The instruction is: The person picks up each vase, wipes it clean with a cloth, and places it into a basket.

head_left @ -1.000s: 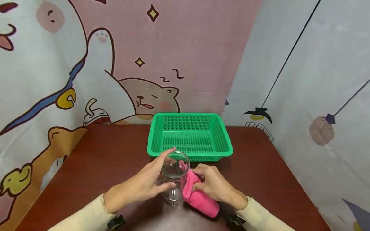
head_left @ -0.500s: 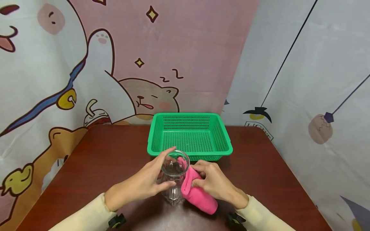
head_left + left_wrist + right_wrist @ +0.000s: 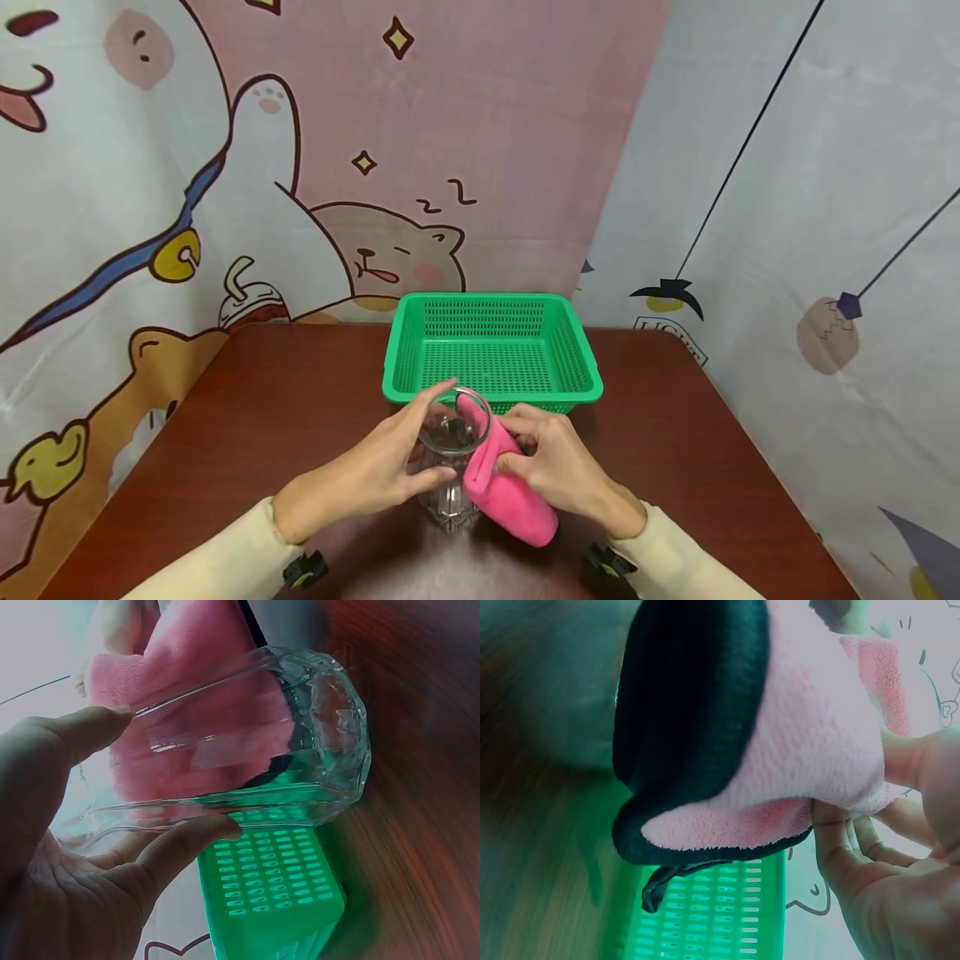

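Observation:
A clear glass vase (image 3: 450,498) with a round mouth and faceted lower part stands upright in front of the basket. My left hand (image 3: 367,471) grips it from the left, thumb on the near side and fingers behind. On the vase's right, my right hand (image 3: 566,462) pinches a folded pink cloth (image 3: 517,507) with black edging, seen in the right wrist view. One end of the cloth goes in over the rim; the rest hangs outside. Through the glass (image 3: 337,720) in the left wrist view, the pink cloth shows behind the wall. The fingertips behind the cloth are partly hidden.
A green perforated plastic basket (image 3: 592,392) sits just behind the vase on the dark brown table (image 3: 300,375). A cartoon-printed cloth backdrop (image 3: 525,167) rises behind and beside the table. A black strap or loop (image 3: 657,889) hangs from the cloth's edging.
My right hand has shifted slightly left and away from me with the cloth, which reaches further over the vase's rim. My left hand and the vase have hardly moved.

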`<state>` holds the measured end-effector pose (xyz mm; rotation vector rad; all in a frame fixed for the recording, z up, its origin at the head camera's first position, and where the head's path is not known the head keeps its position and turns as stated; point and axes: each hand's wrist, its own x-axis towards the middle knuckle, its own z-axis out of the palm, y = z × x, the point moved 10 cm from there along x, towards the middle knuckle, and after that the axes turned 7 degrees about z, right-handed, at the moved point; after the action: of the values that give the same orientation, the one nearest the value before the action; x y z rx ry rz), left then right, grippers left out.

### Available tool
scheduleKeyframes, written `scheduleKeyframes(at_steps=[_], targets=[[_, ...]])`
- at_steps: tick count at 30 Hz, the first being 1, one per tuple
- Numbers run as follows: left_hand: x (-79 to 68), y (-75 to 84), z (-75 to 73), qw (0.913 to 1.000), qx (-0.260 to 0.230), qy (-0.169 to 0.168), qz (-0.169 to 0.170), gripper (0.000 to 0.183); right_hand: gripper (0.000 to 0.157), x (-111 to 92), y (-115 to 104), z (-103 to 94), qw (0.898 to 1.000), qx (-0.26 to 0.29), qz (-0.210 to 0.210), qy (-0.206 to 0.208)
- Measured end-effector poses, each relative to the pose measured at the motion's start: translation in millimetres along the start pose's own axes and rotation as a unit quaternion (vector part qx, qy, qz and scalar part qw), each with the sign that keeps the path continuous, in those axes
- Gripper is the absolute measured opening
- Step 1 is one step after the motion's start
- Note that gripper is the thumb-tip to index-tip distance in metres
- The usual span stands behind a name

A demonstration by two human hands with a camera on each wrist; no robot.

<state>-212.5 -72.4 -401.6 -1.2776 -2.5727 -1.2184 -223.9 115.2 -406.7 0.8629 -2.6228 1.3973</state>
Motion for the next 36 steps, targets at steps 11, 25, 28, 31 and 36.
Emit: scheduleKeyframes(at_steps=[11,25,28,31,36], targets=[[-0.3,-0.5,-0.5,1.0,-0.002,-0.003,0.001,0.112,0.038,2.7,-5.6,-6.8,0.999,0.029,-0.012,0.019],[0.1,1.2,0.1,0.9999,-0.011,-0.003,0.004,0.111,0.044,2.7,-5.4,-16.8,0.997,0.066,-0.016,0.044],[0.3,0.4,0.4,0.9999,-0.01,-0.004,0.0,0.111,0.048,3.4,-6.8,-19.6,0.996,0.07,-0.014,0.047],[0.1,-0.2,0.6,0.9999,-0.012,-0.005,-0.003,0.111,0.051,4.1,-7.9,-19.7,0.997,0.064,-0.011,0.042],[-0.3,0.4,0.2,0.9999,-0.012,-0.006,-0.002,0.111,0.052,4.6,-8.2,-17.5,0.998,0.056,-0.008,0.034]])
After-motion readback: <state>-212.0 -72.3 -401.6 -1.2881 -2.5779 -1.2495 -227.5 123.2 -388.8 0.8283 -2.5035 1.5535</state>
